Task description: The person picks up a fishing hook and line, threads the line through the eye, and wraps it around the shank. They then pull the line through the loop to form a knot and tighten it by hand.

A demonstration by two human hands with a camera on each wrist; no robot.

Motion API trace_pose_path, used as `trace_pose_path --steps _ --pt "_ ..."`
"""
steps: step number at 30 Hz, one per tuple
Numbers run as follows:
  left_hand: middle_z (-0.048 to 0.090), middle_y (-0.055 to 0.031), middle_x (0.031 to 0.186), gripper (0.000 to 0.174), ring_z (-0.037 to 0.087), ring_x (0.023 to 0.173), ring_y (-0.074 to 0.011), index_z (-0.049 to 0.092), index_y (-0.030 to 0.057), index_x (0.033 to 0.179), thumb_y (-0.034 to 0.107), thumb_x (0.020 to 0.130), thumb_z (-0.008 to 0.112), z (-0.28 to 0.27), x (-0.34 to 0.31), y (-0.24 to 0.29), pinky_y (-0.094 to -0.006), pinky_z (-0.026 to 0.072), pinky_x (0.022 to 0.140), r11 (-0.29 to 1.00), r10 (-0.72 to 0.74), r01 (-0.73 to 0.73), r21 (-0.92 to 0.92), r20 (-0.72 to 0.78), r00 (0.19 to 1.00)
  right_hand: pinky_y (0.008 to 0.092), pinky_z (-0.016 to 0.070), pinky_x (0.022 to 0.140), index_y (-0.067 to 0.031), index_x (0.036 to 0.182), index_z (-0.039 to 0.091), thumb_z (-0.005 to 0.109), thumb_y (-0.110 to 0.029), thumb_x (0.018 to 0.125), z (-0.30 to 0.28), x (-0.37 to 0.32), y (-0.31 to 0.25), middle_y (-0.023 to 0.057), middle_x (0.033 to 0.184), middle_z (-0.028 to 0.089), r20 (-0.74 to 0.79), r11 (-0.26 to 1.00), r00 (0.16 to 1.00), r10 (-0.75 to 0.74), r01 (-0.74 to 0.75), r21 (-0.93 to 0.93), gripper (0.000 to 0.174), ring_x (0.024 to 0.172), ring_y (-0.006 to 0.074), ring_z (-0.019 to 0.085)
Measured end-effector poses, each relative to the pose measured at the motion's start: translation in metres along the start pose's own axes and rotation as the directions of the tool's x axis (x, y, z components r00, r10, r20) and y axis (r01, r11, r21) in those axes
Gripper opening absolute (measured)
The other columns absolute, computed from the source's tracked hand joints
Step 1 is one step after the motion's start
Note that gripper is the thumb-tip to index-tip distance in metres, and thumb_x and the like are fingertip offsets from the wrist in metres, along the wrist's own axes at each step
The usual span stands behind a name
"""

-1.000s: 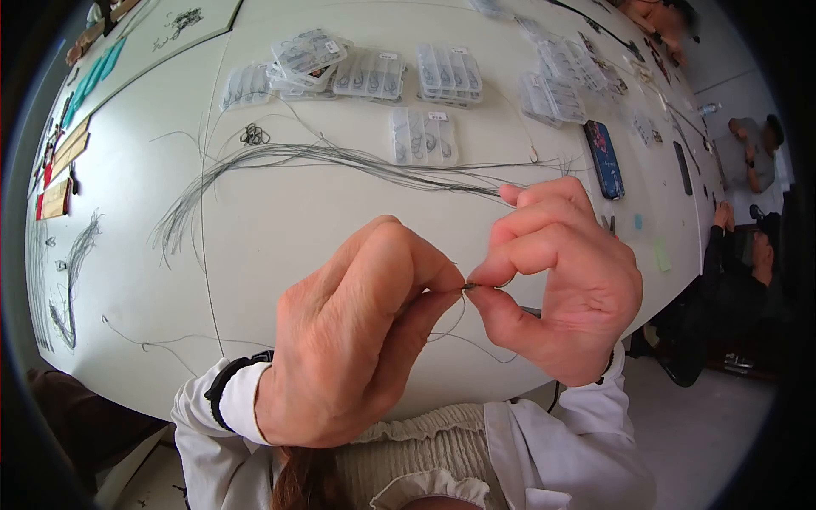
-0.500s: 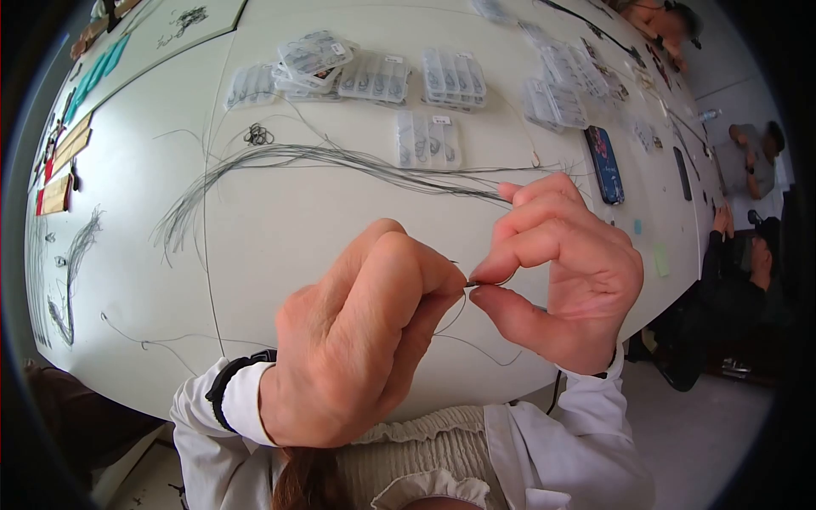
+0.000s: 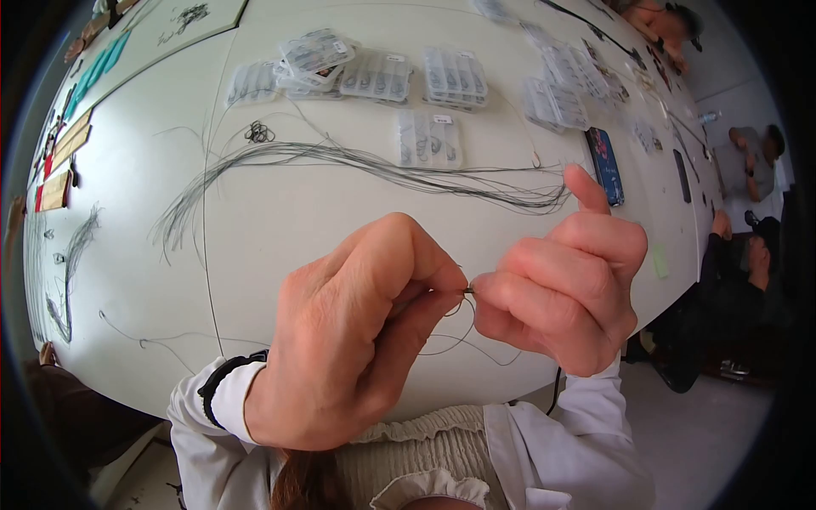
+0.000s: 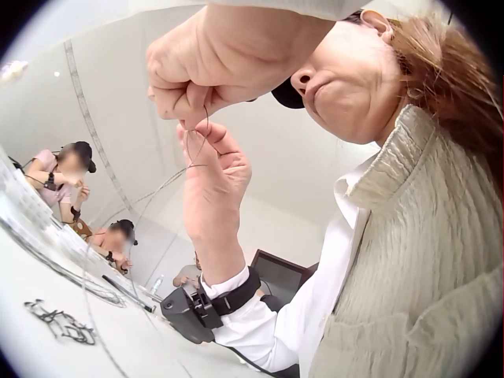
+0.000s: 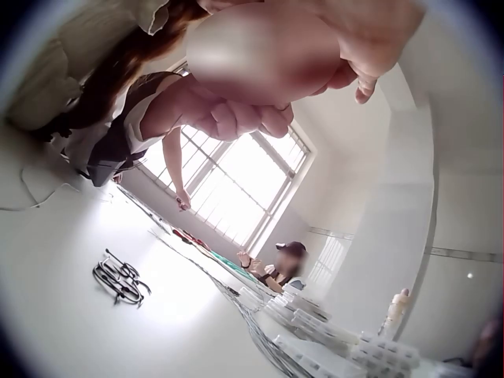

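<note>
Before my chest both hands meet fingertip to fingertip over a small dark fish hook (image 3: 468,291), mostly hidden by the fingers. My left hand (image 3: 348,331) pinches it between thumb and forefinger. From the other side my right hand (image 3: 561,289) grips close by, its fingers curled in and the little finger raised. A thin line (image 3: 473,319) loops down below the fingertips. In the left wrist view a loop of line (image 4: 206,130) shows between the two hands. Beyond them lies a long bundle of dark lines (image 3: 340,157) on the table.
Clear compartment boxes (image 3: 455,76) with hooks stand in stacks at the back, one box (image 3: 429,140) nearer. A pile of black hooks (image 3: 258,133) lies left of it. A phone (image 3: 603,166) is at right. Other people sit around the table (image 3: 136,280).
My right hand has rolled over: its fingers curl in, the back of the fingers shows, and the little finger sticks up. The hook's bend is now hidden. My left hand keeps its pinch.
</note>
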State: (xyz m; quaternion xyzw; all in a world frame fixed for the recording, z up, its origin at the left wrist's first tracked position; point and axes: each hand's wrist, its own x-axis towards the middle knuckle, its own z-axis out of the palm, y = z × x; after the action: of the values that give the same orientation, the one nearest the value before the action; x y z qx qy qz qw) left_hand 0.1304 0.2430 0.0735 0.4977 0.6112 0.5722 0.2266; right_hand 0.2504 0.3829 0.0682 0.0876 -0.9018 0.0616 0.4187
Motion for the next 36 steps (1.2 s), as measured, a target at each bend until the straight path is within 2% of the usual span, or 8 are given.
trace_pose_path --steps 2,7,9,18,20,25,31,36 --pt "0.046 -0.0039 0.063 0.017 0.038 0.053 -0.011 0.051 -0.0004 0.077 -0.013 0.068 0.058 0.0 0.0 0.0 -0.0234 0.029 0.046 0.999 -0.029 0.029 -0.015 -0.01 1.0 0.0483 0.044 0.088 -0.01 0.075 0.064 0.071 -0.006 0.052 -0.002 0.002 0.004 0.0018 0.073 0.056 0.019 0.997 0.997 -0.073 0.073 -0.017 0.024 0.075 0.0225 0.047" --pt "0.047 -0.0044 0.064 0.017 0.039 0.051 -0.0112 0.052 0.0 0.077 -0.013 0.068 0.059 0.001 -0.001 0.0 -0.0234 0.0292 0.045 0.983 0.113 -0.105 0.153 -0.043 0.993 0.0487 0.0413 0.086 -0.0077 0.07 0.064 0.071 -0.007 0.05 -0.008 0.013 0.009 0.0034 0.074 0.057 0.28 0.783 0.892 0.354 -0.447 0.433 0.022 0.075 0.0232 0.046" --pt "0.047 -0.0046 0.064 0.017 0.039 0.05 -0.0112 0.053 0.0002 0.077 -0.013 0.068 0.06 0.002 -0.001 0.0 -0.0235 0.0291 0.045 0.977 0.13 -0.12 0.178 -0.048 0.99 0.0478 0.0411 0.084 -0.0063 0.068 0.064 0.07 -0.004 0.048 -0.007 0.012 0.007 0.0039 0.074 0.058 0.277 0.765 0.882 0.381 -0.469 0.441 0.021 0.076 0.0229 0.046" --pt "0.044 -0.0038 0.062 0.018 0.037 0.049 -0.0108 0.053 0.0004 0.076 -0.013 0.068 0.061 0.004 -0.001 0.001 -0.0238 0.0284 0.044 0.971 0.11 -0.098 0.219 -0.043 0.993 0.0484 0.0452 0.085 -0.0071 0.069 0.063 0.07 -0.003 0.048 -0.001 0.01 0.002 0.0024 0.073 0.058 0.188 0.893 0.936 0.298 -0.343 0.291 0.023 0.072 0.0217 0.046" --pt "0.044 -0.0038 0.063 0.018 0.038 0.05 -0.0111 0.053 0.0001 0.077 -0.014 0.068 0.06 0.002 -0.001 0.0 -0.0235 0.029 0.045 0.991 0.069 -0.069 0.118 0.004 0.998 0.0485 0.0462 0.087 -0.0105 0.071 0.063 0.069 -0.003 0.049 0.002 0.006 0.003 -0.0002 0.073 0.057 0.04 0.992 0.997 0.061 -0.065 0.104 0.024 0.07 0.02 0.045" --pt "0.045 -0.0042 0.064 0.018 0.039 0.052 -0.0115 0.051 0.0 0.077 -0.014 0.069 0.058 -0.002 0.0 -0.001 -0.023 0.0296 0.046 1.0 -0.005 0.004 0.014 0.032 0.999 0.0473 0.0472 0.085 -0.0138 0.073 0.064 0.075 -0.013 0.052 0.0 0.0 0.003 -0.0038 0.073 0.057 0.024 0.995 0.996 -0.082 0.083 -0.056 0.024 0.07 0.0189 0.045" --pt "0.047 -0.0043 0.065 0.018 0.039 0.052 -0.0118 0.051 0.0003 0.077 -0.014 0.069 0.059 0.0 -0.001 -0.002 -0.0232 0.0299 0.046 0.99 0.066 -0.062 0.128 -0.031 0.997 0.0484 0.0409 0.081 -0.0068 0.071 0.065 0.068 -0.005 0.045 -0.01 0.015 0.01 0.0043 0.074 0.058 0.286 0.818 0.906 0.311 -0.409 0.404 0.026 0.072 0.0227 0.045" --pt "0.047 -0.0044 0.064 0.018 0.038 0.051 -0.0122 0.052 0.0003 0.076 -0.014 0.068 0.06 0.003 -0.001 -0.001 -0.0236 0.0295 0.045 0.983 0.077 -0.069 0.172 -0.042 0.996 0.0475 0.039 0.082 -0.0054 0.067 0.064 0.066 -0.003 0.044 -0.011 0.014 0.005 0.0047 0.073 0.057 0.313 0.759 0.861 0.4 -0.503 0.414 0.024 0.074 0.0227 0.045"
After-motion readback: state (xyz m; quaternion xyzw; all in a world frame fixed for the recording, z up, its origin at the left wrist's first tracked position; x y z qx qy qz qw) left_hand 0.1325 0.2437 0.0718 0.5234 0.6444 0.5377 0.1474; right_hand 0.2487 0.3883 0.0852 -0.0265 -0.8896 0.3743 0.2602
